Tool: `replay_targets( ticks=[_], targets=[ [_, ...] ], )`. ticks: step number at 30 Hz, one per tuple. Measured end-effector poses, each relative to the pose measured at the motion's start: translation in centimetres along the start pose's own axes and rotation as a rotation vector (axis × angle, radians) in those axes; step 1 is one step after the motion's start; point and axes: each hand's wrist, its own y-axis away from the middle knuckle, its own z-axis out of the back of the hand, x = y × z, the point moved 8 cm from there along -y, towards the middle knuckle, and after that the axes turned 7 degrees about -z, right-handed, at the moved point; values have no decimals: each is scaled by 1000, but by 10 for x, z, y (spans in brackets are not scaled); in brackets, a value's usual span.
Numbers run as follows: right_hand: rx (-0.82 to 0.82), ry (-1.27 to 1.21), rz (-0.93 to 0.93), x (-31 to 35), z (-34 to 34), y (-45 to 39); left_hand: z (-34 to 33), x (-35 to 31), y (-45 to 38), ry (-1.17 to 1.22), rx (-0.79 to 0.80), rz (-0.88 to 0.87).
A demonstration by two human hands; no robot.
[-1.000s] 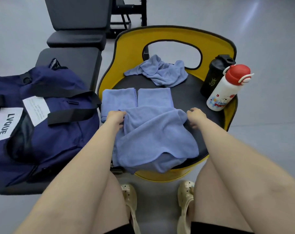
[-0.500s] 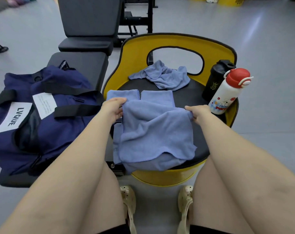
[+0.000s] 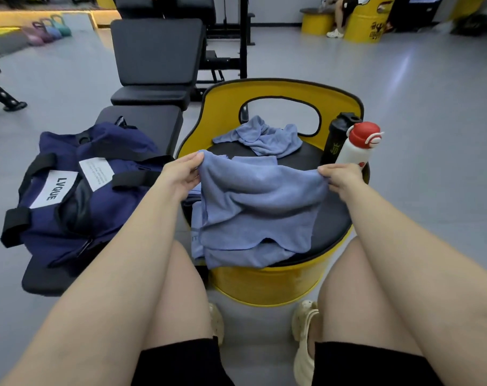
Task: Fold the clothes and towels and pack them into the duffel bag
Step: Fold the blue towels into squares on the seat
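Floor [image 3: 431, 112] of smooth grey runs under everything, with a black padded workout bench [image 3: 155, 51] standing on it at the back. Nearer, on the left, a navy fabric duffel bag [image 3: 77, 190] with black straps and a white "LVQUE" label lies on the bench's flat black pad. Just right of it stands a yellow barrel-shaped stool [image 3: 267, 282] with a round black seat and a cut-out yellow backrest. A blue terry towel [image 3: 256, 207] is lifted by its far edge above the seat, its lower part drooping over the seat's near rim. The left hand [image 3: 181, 176] pinches the towel's left upper corner between thumb and fingers; the right hand [image 3: 338, 176] pinches the right upper corner the same way. Behind the raised towel, a folded blue towel [image 3: 253, 160] lies flat on the seat, mostly hidden. A crumpled blue towel [image 3: 264, 137] rests at the seat's back, against the backrest. At the right edge of the seat stand a black shaker bottle [image 3: 338, 137] and, just in front of it, a white bottle with a red cap [image 3: 359, 146]. Small coloured kettlebells [image 3: 48, 30] sit far off on the left.
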Motion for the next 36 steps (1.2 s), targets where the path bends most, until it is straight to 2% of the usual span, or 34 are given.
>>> replay_targets(
  ticks=[5, 12, 17, 21, 27, 36],
  targets=[
    [-80, -108, 113, 11, 23, 22, -11, 1, 30, 157, 56, 107],
    [2, -397, 247, 31, 38, 66, -15, -24, 56, 350, 143, -30],
    [-40, -513, 323, 36, 54, 86, -16, -32, 63, 288, 192, -99],
    [-42, -584, 328, 36, 61, 89, -12, -46, 65, 219, 146, -246],
    [56, -643, 440, 47, 62, 88, -22, -77, 67, 286, 169, -435],
    [219, -643, 368, 47, 40, 88, -9, -57, 51, 240, 95, -423]
  ],
)
